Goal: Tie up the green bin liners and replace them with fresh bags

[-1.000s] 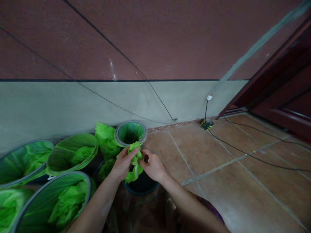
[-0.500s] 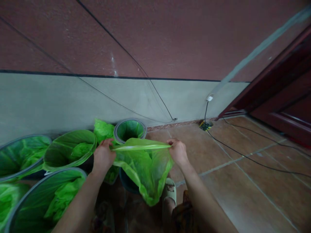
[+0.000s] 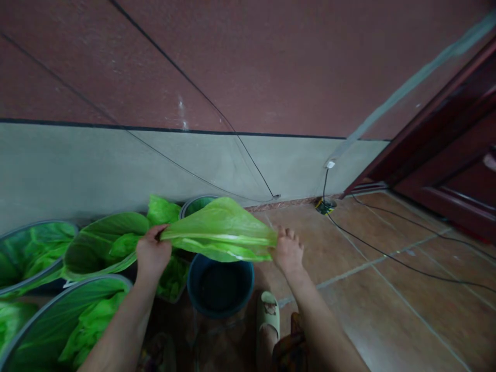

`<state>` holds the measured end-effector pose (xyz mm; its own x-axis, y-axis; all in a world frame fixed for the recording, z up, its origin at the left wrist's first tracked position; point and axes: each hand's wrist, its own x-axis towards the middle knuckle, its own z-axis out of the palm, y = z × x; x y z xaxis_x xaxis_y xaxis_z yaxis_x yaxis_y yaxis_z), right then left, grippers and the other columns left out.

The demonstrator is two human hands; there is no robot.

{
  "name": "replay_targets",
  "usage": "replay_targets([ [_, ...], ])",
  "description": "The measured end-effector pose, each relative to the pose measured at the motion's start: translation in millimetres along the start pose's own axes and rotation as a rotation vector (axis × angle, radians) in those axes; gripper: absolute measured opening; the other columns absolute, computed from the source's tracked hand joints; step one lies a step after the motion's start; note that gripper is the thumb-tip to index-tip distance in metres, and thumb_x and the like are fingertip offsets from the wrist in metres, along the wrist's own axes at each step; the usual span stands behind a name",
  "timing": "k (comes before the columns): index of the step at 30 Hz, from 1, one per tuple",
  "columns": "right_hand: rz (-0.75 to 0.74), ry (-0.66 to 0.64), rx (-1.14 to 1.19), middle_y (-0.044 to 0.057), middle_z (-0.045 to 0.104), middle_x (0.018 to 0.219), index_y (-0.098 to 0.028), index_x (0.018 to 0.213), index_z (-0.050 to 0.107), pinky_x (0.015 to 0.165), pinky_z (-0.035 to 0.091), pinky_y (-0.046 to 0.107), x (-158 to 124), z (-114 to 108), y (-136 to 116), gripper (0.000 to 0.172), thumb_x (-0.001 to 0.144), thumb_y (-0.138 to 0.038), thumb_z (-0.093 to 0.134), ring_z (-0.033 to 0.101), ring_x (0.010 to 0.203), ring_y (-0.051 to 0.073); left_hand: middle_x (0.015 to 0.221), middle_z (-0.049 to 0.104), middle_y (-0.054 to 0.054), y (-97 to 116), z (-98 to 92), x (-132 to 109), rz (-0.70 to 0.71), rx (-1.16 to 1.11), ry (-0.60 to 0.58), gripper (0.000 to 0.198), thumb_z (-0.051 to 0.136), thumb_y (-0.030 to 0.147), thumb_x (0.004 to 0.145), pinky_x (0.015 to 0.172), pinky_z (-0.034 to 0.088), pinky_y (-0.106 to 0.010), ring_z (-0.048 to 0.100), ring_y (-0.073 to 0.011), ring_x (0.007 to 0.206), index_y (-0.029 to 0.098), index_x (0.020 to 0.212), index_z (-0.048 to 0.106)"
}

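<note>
A thin green plastic bag (image 3: 225, 219) is stretched sideways in the air between my two hands, its top billowing up. My left hand (image 3: 154, 253) pinches its left end. My right hand (image 3: 289, 253) holds the right end, fingertips showing beyond the plastic and the thumb hidden. Just below the bag, a dark blue bucket (image 3: 220, 307) stands on the floor with no liner visible in it. Behind the bag, partly covered by it, is a grey-rimmed bin (image 3: 198, 202).
Several bins lined with green bags crowd the left, including a large one (image 3: 42, 320) near my left forearm. A small box holding green plastic (image 3: 172, 279) sits beside the bucket. A black cable (image 3: 382, 253) crosses the tiles from a wall socket (image 3: 330, 164). A dark red door (image 3: 457, 170) is at right.
The bag's hanging lower part has swung up and away, uncovering the blue bucket. My hands have spread slightly farther apart, and the fingers of my right hand have lifted.
</note>
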<state>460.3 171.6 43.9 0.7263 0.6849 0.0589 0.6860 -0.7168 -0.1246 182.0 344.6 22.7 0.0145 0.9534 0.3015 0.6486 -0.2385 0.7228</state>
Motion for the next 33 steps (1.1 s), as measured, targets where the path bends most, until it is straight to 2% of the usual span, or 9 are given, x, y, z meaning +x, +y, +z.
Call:
replay_targets([
  [5, -0.446, 0.118, 0.169, 0.015, 0.044, 0.139, -0.018, 0.139, 0.042, 0.101, 0.035, 0.043, -41, 10, -53, 0.068, 0.077, -0.026, 0.067, 0.043, 0.122, 0.029, 0.085, 0.073, -0.005, 34, 20.0, -28, 0.018, -0.042, -0.149, 0.041, 0.049, 0.016, 0.067, 0.074, 0.053, -0.029, 0.067, -0.0208, 0.075, 0.014, 0.102, 0.069],
  [8, -0.619, 0.123, 0.257, 0.012, 0.052, 0.128, -0.018, 0.131, 0.05, 0.097, 0.038, 0.04, -53, 11, -77, 0.053, 0.08, -0.025, 0.063, 0.048, 0.113, 0.026, 0.091, 0.073, -0.006, 53, 33.3, -49, 0.142, -0.103, -0.205, 0.041, 0.047, 0.014, 0.066, 0.077, 0.053, -0.028, 0.067, -0.02, 0.08, 0.015, 0.1, 0.069],
  [11, -0.677, 0.091, 0.25, 0.008, 0.062, 0.104, -0.018, 0.111, 0.063, 0.088, 0.041, 0.036, -50, 12, -84, 0.029, 0.083, -0.018, 0.055, 0.054, 0.096, 0.023, 0.097, 0.071, -0.008, 59, 41.7, -62, 0.267, -0.11, -0.214, 0.043, 0.045, 0.011, 0.065, 0.083, 0.052, -0.029, 0.066, -0.0208, 0.089, 0.013, 0.101, 0.067],
  [13, -0.665, 0.105, 0.257, 0.007, 0.064, 0.095, -0.019, 0.104, 0.065, 0.085, 0.042, 0.034, -43, 13, -81, 0.024, 0.084, -0.016, 0.053, 0.056, 0.089, 0.021, 0.099, 0.07, -0.01, 58, 41.9, -64, 0.323, -0.064, -0.225, 0.045, 0.045, 0.01, 0.064, 0.087, 0.051, -0.03, 0.066, -0.0215, 0.093, 0.012, 0.103, 0.066],
  [16, -0.588, 0.188, 0.303, 0.006, 0.065, 0.098, -0.019, 0.106, 0.065, 0.084, 0.042, 0.03, -31, 12, -67, 0.028, 0.081, -0.013, 0.053, 0.058, 0.09, 0.02, 0.105, 0.069, -0.01, 53, 34.3, -57, 0.33, 0.079, -0.231, 0.047, 0.046, 0.01, 0.066, 0.089, 0.05, -0.034, 0.065, -0.0236, 0.096, 0.013, 0.109, 0.065],
  [21, -0.313, 0.268, 0.324, 0.006, 0.07, 0.097, -0.02, 0.108, 0.066, 0.077, 0.043, 0.024, -8, 1, -36, 0.032, 0.081, -0.013, 0.049, 0.063, 0.086, 0.017, 0.116, 0.067, -0.012, 42, 15.6, -37, 0.199, 0.303, -0.181, 0.05, 0.045, 0.012, 0.072, 0.088, 0.051, -0.038, 0.066, -0.0278, 0.099, 0.014, 0.119, 0.063],
  [27, 0.04, 0.191, 0.133, 0.007, 0.071, 0.08, -0.02, 0.115, 0.065, 0.067, 0.041, 0.025, 7, -13, -9, 0.035, 0.085, -0.019, 0.047, 0.065, 0.073, 0.018, 0.115, 0.069, -0.01, 25, 4.8, -19, 0.083, 0.226, -0.121, 0.052, 0.046, 0.012, 0.07, 0.091, 0.05, -0.036, 0.065, -0.0265, 0.103, 0.015, 0.119, 0.064],
  [30, 0.008, 0.189, 0.064, 0.011, 0.069, 0.097, -0.018, 0.124, 0.059, 0.078, 0.041, 0.031, 2, -11, -12, 0.042, 0.083, -0.02, 0.052, 0.063, 0.092, 0.024, 0.107, 0.072, -0.008, 23, 4.8, -16, 0.075, 0.118, -0.166, 0.048, 0.047, 0.018, 0.071, 0.089, 0.051, -0.033, 0.068, -0.0248, 0.096, 0.015, 0.116, 0.067],
  [33, -0.142, 0.258, 0.039, 0.015, 0.061, 0.12, -0.017, 0.132, 0.05, 0.088, 0.038, 0.038, -5, -2, -26, 0.05, 0.083, -0.028, 0.056, 0.053, 0.109, 0.029, 0.099, 0.074, -0.007, 24, 8.4, -17, 0.075, 0.035, -0.235, 0.046, 0.05, 0.026, 0.071, 0.084, 0.053, -0.031, 0.069, -0.0236, 0.087, 0.015, 0.112, 0.069],
])
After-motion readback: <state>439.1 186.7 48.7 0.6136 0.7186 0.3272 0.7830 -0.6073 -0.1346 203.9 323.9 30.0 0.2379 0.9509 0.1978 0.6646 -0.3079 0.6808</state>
